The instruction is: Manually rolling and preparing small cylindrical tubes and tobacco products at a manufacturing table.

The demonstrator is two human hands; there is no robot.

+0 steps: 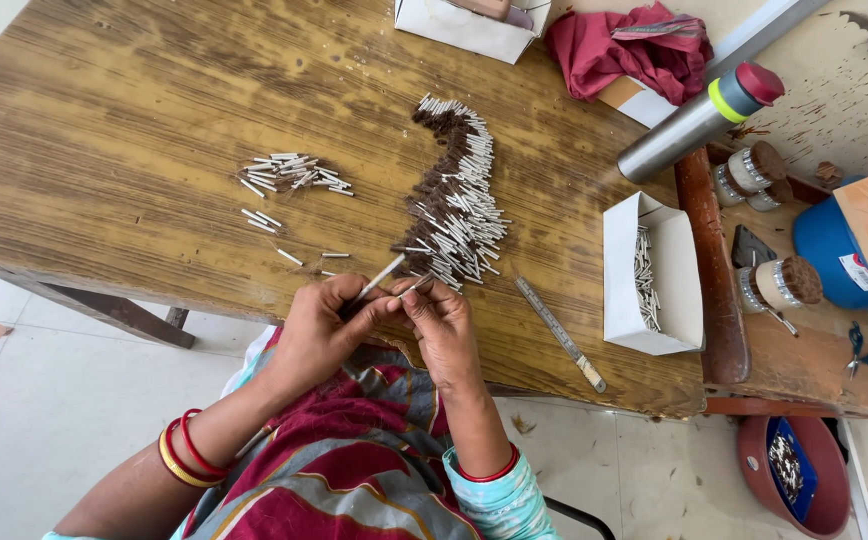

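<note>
Thin stick [382, 277] pinched between hands — left [319, 330], right [441, 322]

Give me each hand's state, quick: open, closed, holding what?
Left hand: fingers closed on a thin white stick.
Right hand: fingers pinched on a small white tube, next to the pile of tubes.
</note>
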